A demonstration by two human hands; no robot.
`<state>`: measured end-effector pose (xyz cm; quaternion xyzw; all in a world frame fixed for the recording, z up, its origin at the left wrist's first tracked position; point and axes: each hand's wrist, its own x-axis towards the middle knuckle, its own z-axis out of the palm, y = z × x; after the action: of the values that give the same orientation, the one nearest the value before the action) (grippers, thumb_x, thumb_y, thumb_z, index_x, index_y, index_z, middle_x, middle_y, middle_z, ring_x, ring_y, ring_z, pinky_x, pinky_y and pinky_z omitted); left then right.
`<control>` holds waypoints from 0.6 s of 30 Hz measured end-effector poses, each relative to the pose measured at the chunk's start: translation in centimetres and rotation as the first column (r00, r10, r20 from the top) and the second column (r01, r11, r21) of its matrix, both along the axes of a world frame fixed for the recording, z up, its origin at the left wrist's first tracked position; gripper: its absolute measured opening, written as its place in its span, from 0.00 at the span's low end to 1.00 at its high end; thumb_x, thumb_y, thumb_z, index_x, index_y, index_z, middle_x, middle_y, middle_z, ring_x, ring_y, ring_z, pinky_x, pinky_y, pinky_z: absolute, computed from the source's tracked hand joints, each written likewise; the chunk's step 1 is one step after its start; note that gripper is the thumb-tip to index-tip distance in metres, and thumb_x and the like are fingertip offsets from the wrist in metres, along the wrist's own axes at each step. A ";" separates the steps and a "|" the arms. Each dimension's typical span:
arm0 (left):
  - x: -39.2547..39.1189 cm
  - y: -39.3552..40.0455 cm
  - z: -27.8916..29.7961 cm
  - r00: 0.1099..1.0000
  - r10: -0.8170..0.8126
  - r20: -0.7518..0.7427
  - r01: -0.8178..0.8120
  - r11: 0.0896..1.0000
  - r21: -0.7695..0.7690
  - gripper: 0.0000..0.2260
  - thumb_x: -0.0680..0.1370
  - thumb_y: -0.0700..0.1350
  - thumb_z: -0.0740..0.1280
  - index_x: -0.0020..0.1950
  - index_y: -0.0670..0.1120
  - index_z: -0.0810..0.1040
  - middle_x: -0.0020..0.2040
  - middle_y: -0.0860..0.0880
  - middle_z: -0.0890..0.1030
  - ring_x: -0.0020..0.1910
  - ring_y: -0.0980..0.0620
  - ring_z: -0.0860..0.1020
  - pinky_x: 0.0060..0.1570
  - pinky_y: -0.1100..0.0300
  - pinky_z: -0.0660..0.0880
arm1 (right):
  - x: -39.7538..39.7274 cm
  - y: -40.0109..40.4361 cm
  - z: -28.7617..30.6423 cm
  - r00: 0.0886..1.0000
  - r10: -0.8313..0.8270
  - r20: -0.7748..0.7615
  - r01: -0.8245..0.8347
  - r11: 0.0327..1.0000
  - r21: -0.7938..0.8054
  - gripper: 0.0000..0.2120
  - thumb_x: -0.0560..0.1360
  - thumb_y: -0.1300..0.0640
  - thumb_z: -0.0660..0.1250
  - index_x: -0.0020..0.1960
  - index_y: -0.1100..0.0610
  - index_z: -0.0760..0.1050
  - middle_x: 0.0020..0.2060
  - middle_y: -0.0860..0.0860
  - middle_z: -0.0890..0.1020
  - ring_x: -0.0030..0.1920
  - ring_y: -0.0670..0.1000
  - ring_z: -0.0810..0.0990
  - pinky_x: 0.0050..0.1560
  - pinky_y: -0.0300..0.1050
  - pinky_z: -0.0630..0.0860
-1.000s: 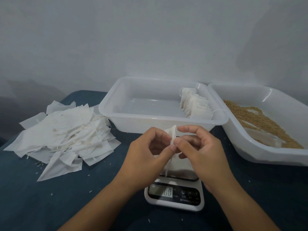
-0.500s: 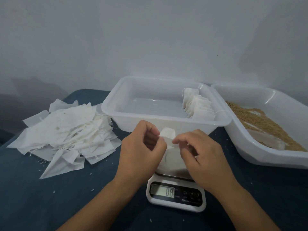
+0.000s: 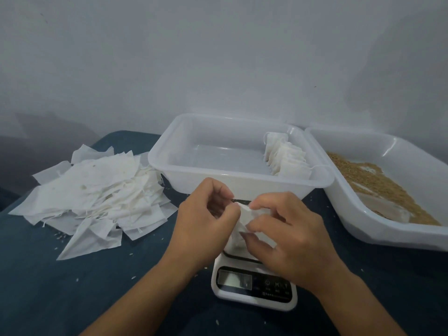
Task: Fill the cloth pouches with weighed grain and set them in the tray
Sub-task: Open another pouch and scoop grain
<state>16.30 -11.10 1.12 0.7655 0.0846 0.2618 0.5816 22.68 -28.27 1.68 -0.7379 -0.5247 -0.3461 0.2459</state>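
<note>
A small white cloth pouch (image 3: 244, 218) was gripped between both hands above the scale (image 3: 254, 286). Its upper left edge was pinched by the curled fingers and thumb of the left hand (image 3: 206, 221), while its right side was pinched by the thumb and fingers of the right hand (image 3: 288, 234). The platform of the scale was largely hidden beneath the hands; the display was lit, but its reading could not be made out.

Just behind the hands, a white plastic tray (image 3: 237, 181) was set on the dark blue table (image 3: 72, 292). A row of filled pouches (image 3: 284, 158) was stood upright against its right wall, with one drawstring draped over the rim. Immediately to the right, touching it or nearly so, a second white tub (image 3: 378, 229) was seen holding brown grain (image 3: 371, 183). To the left of the tray, a loose heap of flat empty pouches (image 3: 94, 197) was spread over the table, and stray grains were scattered around it.
</note>
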 end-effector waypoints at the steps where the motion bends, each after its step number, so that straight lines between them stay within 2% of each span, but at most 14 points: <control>1: 0.0 0.1 0.2 0.998 -0.057 0.001 0.057 0.996 -0.063 0.04 0.71 0.49 0.70 0.44 0.56 0.77 0.38 0.56 0.82 0.37 0.58 0.78 0.40 0.65 0.74 | -0.2 0.1 0.0 0.999 0.045 -0.003 -0.045 0.999 0.022 0.08 0.75 0.56 0.75 0.39 0.58 0.82 0.50 0.54 0.83 0.44 0.46 0.78 0.39 0.38 0.76; 2: -0.1 0.3 0.4 0.989 -0.145 0.012 0.145 0.980 -0.139 0.04 0.72 0.51 0.71 0.45 0.55 0.79 0.41 0.54 0.82 0.40 0.57 0.79 0.43 0.62 0.76 | -0.3 0.2 0.0 0.995 0.088 -0.037 -0.086 0.995 0.057 0.09 0.74 0.57 0.76 0.38 0.60 0.82 0.48 0.53 0.84 0.43 0.44 0.79 0.39 0.38 0.77; 4: -0.4 0.8 0.6 0.933 -0.358 0.033 0.353 0.898 -0.262 0.12 0.74 0.57 0.69 0.53 0.52 0.80 0.52 0.49 0.84 0.52 0.55 0.82 0.52 0.57 0.79 | -0.6 0.3 0.1 0.973 0.154 -0.170 -0.129 0.980 0.149 0.10 0.75 0.58 0.75 0.38 0.61 0.81 0.43 0.51 0.84 0.39 0.38 0.76 0.37 0.34 0.74; 6: -1.0 1.2 0.9 0.848 -0.530 0.006 0.504 0.804 -0.314 0.18 0.76 0.59 0.68 0.62 0.53 0.79 0.63 0.49 0.83 0.63 0.49 0.81 0.60 0.50 0.79 | -0.8 0.2 0.3 0.926 0.187 -0.326 -0.122 0.970 0.211 0.09 0.76 0.55 0.73 0.41 0.60 0.81 0.37 0.47 0.82 0.32 0.40 0.74 0.33 0.33 0.71; 7: -1.2 1.3 1.0 0.805 -0.593 -0.026 0.554 0.767 -0.322 0.20 0.76 0.59 0.68 0.66 0.55 0.78 0.65 0.48 0.82 0.64 0.46 0.81 0.61 0.47 0.78 | -1.0 0.2 0.5 0.892 0.207 -0.402 -0.116 0.964 0.238 0.09 0.77 0.54 0.72 0.43 0.59 0.81 0.34 0.45 0.80 0.29 0.41 0.73 0.31 0.33 0.70; 10: -1.5 1.3 1.6 0.658 -0.746 -0.097 0.669 0.639 -0.380 0.24 0.78 0.55 0.69 0.73 0.50 0.73 0.65 0.45 0.80 0.63 0.43 0.80 0.59 0.46 0.76 | -1.4 -0.2 0.8 0.793 0.264 -0.549 -0.112 0.949 0.294 0.08 0.78 0.50 0.70 0.46 0.54 0.78 0.31 0.45 0.79 0.26 0.46 0.75 0.26 0.37 0.71; 12: -1.7 1.2 2.0 0.521 -0.847 -0.105 0.741 0.510 -0.436 0.23 0.79 0.50 0.68 0.73 0.47 0.72 0.62 0.44 0.80 0.59 0.44 0.80 0.56 0.50 0.79 | -1.5 -0.4 1.0 0.740 0.280 -0.611 -0.119 0.949 0.292 0.05 0.78 0.49 0.70 0.47 0.50 0.77 0.32 0.47 0.81 0.25 0.49 0.77 0.24 0.44 0.74; 14: -1.9 1.2 2.3 0.408 -0.905 -0.119 0.746 0.406 -0.528 0.20 0.78 0.46 0.69 0.70 0.48 0.75 0.58 0.44 0.81 0.55 0.43 0.81 0.55 0.51 0.81 | -1.6 -0.7 1.3 0.685 0.306 -0.662 -0.125 0.944 0.307 0.04 0.78 0.48 0.70 0.46 0.47 0.77 0.33 0.48 0.83 0.25 0.52 0.78 0.24 0.51 0.75; 16: -1.9 1.2 2.1 0.376 -0.920 -0.113 0.726 0.368 -0.581 0.14 0.77 0.44 0.70 0.63 0.49 0.81 0.54 0.43 0.82 0.52 0.45 0.82 0.56 0.50 0.81 | -1.7 -0.9 1.8 0.662 0.312 -0.681 -0.123 0.942 0.312 0.05 0.78 0.46 0.70 0.47 0.46 0.78 0.34 0.49 0.83 0.25 0.54 0.77 0.23 0.54 0.74; 18: -1.9 1.1 1.9 0.414 -0.904 -0.105 0.705 0.392 -0.591 0.09 0.76 0.43 0.71 0.54 0.51 0.84 0.48 0.46 0.82 0.47 0.48 0.82 0.54 0.51 0.81 | -1.8 -1.3 2.2 0.594 0.365 -0.717 -0.187 0.929 0.319 0.06 0.79 0.44 0.70 0.49 0.46 0.79 0.36 0.52 0.84 0.27 0.53 0.79 0.25 0.50 0.76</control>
<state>14.45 -9.97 3.07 0.5782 -0.1290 -0.2600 0.7625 20.93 -29.57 3.93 -0.6929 -0.4394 -0.0117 0.5716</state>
